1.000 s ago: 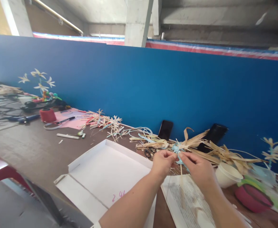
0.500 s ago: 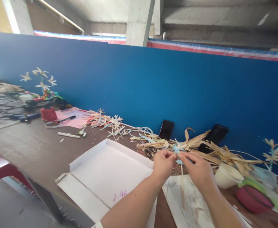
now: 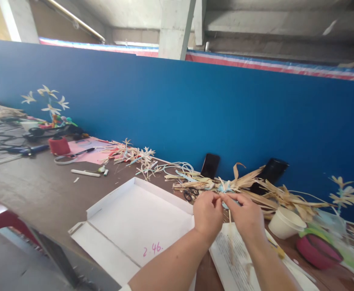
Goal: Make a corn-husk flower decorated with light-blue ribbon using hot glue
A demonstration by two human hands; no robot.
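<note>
My left hand (image 3: 207, 213) and my right hand (image 3: 246, 215) meet over the table, both pinched on a small pale-blue straw flower (image 3: 225, 188) mounted on a thin stick (image 3: 230, 230). The stick hangs down between my hands over an open book (image 3: 240, 262). Just behind the flower lies a heap of dried straw leaves (image 3: 267, 190). Black scissors (image 3: 190, 194) rest on the table to the left of my left hand.
A flat white cardboard box (image 3: 134, 222) lies at my left. Two phones (image 3: 210, 165) lean on the blue partition (image 3: 177, 109). A white cup (image 3: 285, 223) and pink bowl (image 3: 316, 250) stand at right. Straw flowers (image 3: 134, 155), a red spool (image 3: 58, 145) and tools lie further left.
My hands have drawn slightly closer together and a little lower on the flower; the view has shifted slightly. Nothing else has moved.
</note>
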